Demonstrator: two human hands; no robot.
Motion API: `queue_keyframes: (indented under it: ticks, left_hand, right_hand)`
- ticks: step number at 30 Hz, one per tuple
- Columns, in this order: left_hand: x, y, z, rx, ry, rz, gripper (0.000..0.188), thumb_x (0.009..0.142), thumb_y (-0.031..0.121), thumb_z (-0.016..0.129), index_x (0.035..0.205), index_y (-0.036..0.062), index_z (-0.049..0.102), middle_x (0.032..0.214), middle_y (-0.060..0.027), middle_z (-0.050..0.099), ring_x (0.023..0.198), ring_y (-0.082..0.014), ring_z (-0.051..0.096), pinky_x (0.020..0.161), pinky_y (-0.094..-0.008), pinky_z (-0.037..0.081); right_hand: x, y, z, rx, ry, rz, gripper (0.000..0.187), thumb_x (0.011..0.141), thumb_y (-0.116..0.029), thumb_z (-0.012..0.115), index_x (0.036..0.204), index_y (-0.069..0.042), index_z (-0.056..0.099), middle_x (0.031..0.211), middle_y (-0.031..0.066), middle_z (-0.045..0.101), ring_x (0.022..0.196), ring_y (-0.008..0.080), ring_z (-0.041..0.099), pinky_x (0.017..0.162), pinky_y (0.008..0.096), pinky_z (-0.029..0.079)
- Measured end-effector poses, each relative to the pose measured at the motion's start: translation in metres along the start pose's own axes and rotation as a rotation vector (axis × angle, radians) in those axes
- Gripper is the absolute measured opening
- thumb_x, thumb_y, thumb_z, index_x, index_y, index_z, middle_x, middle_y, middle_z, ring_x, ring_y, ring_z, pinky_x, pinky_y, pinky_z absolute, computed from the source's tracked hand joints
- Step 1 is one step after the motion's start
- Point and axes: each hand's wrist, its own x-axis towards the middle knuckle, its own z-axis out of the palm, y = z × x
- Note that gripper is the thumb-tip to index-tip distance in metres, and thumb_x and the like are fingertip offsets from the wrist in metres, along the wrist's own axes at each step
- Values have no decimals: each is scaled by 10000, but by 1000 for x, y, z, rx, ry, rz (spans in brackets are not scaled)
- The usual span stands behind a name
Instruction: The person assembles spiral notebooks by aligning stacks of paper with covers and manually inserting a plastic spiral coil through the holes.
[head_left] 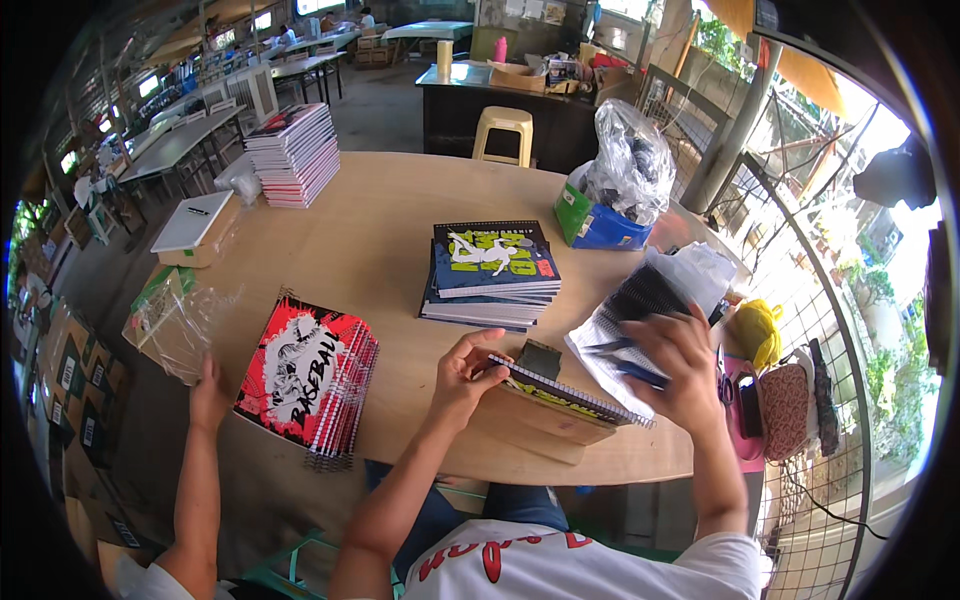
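Left hand [465, 378] — pinching one notebook [570, 390] | right hand [682, 368] — half-curled round one blurred blue tool [645, 374]

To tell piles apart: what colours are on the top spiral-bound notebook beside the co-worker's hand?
Top notebook: red, black and white, best in head view.

There are three notebook stacks [490, 262], one held notebook [545, 412] and one yellow stool [505, 119].
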Motion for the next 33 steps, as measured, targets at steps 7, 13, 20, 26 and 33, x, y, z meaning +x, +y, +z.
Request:
queue_keyframes:
  ticks: [7, 13, 20, 26, 33]
  left_hand:
    - [4, -2, 1, -57, -10, -21, 578, 836, -72, 755, 1361, 61, 554, 931, -41, 687, 851, -81, 634, 810, -224, 526]
    - [9, -4, 1, -48, -21, -14, 658, 808, -41, 797, 1394, 65, 518, 886, -34, 685, 837, -84, 646, 770, -213, 510]
    - [-1, -3, 4, 130, 146, 84, 775, 773, 75, 851, 1429, 55, 438, 816, -42, 681, 810, -129, 663, 775, -274, 523]
    - [-7, 13, 20, 531, 191, 503, 844, 806, 347, 841, 1465, 53, 403, 1228, -165, 600, 1120, -277, 615, 915, -393, 498]
    - [-43, 82, 16, 790, 272, 717, 827, 846, 471, 766, 1453, 26, 424, 1412, -183, 450, 1292, -380, 462, 1072, -479, 387]
  right_hand:
    - [102, -34, 32, -210, -129, -754, 313, 718, -218, 691, 1015, -127, 724, 1032, 3, 628, 1104, 160, 577, 1170, 566, 318]
    - [109, -36, 43, -281, -116, -900, 214, 717, -217, 691, 901, -113, 723, 921, 16, 637, 982, 178, 632, 1114, 512, 398]
    - [72, -18, 60, 416, -458, -90, 338, 776, -213, 787, 1063, -49, 717, 938, 139, 665, 886, 336, 660, 755, 436, 528]
    - [-50, 92, 140, 287, -525, 253, 338, 730, -232, 842, 985, -67, 693, 1005, 156, 669, 1030, 355, 616, 925, 436, 476]
    - [24, 26, 77, 778, -495, 150, 546, 821, -265, 789, 1288, -35, 623, 1201, 178, 617, 852, 295, 657, 707, 370, 562]
